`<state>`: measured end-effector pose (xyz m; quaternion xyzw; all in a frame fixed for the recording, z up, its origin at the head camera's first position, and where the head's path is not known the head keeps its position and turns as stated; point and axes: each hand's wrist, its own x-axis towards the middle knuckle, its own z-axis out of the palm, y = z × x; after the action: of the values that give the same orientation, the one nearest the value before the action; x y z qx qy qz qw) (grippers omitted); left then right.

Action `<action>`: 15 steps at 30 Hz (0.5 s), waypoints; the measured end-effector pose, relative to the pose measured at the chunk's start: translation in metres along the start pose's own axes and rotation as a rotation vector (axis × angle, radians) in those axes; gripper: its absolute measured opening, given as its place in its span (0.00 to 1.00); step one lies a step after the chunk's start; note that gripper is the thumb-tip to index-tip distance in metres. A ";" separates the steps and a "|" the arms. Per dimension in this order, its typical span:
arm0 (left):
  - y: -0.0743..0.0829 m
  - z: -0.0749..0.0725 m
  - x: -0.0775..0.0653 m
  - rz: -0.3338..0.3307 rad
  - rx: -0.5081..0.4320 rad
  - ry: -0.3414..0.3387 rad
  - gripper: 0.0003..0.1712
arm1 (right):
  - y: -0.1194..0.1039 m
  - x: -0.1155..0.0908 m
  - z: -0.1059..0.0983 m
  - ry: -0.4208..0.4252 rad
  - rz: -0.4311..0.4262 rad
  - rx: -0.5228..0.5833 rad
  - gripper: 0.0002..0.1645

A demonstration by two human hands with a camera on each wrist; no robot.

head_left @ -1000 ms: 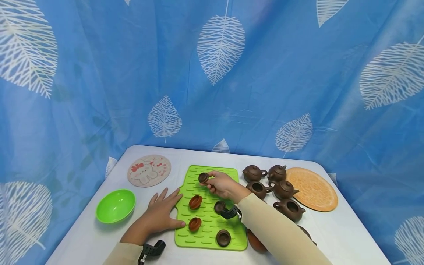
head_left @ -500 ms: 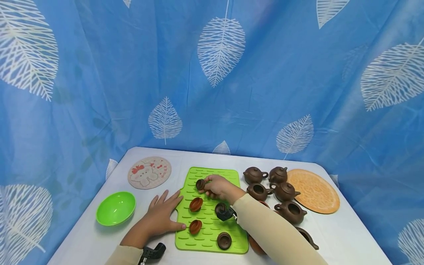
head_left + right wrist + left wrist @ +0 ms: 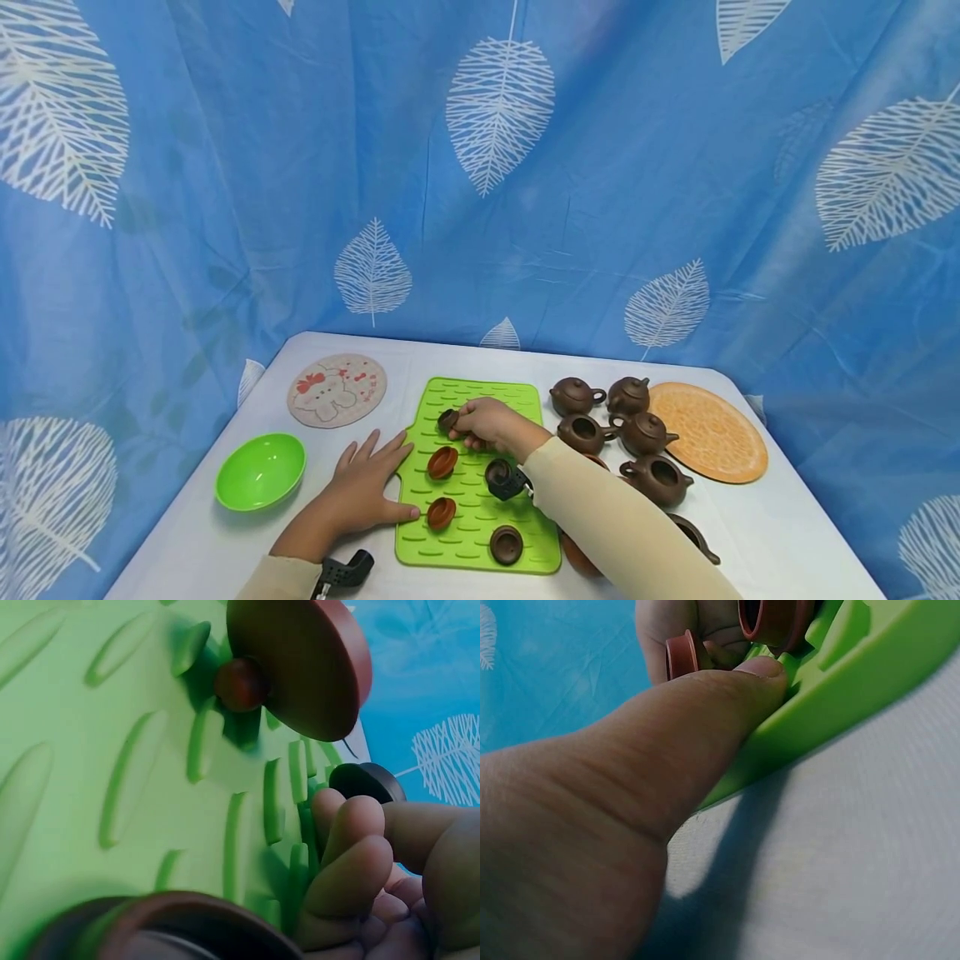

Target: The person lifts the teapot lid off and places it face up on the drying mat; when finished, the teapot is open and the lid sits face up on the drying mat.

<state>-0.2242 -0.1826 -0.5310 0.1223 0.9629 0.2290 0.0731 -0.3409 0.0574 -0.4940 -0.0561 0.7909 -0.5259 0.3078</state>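
Note:
In the head view my right hand [image 3: 491,425] pinches a small dark brown teapot lid [image 3: 447,421], tilted, at the upper left part of the green mat [image 3: 465,542]. The right wrist view shows that held lid [image 3: 367,782] beyond the fingertips. Spread flat, my left hand [image 3: 360,492] rests at the mat's left edge, thumb on the mat. Two reddish-brown lids [image 3: 442,462] lie tilted in a column below the held one. A dark lid [image 3: 498,475] and another dark lid [image 3: 506,545] lie to their right, knob side down.
Several brown teapots [image 3: 581,432] stand right of the mat, some without lids, partly behind my right sleeve. An orange round mat [image 3: 708,433] lies beyond them. At left are a green bowl [image 3: 261,472] and a round bunny mat [image 3: 337,392].
My right hand has moved slightly left and down with the dark lid, tipping it toward the green mat. The left hand has stayed in place.

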 end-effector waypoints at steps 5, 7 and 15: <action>0.001 0.000 0.000 -0.002 0.001 -0.002 0.64 | 0.002 0.000 -0.002 -0.013 0.002 0.009 0.10; 0.001 -0.001 -0.001 -0.004 0.002 -0.003 0.64 | 0.003 0.000 -0.003 -0.016 -0.001 0.014 0.11; 0.004 -0.002 -0.001 -0.012 -0.001 -0.005 0.64 | 0.003 -0.002 -0.007 -0.062 0.006 0.099 0.11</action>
<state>-0.2226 -0.1805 -0.5278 0.1169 0.9634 0.2287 0.0770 -0.3421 0.0649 -0.4939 -0.0548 0.7542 -0.5613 0.3364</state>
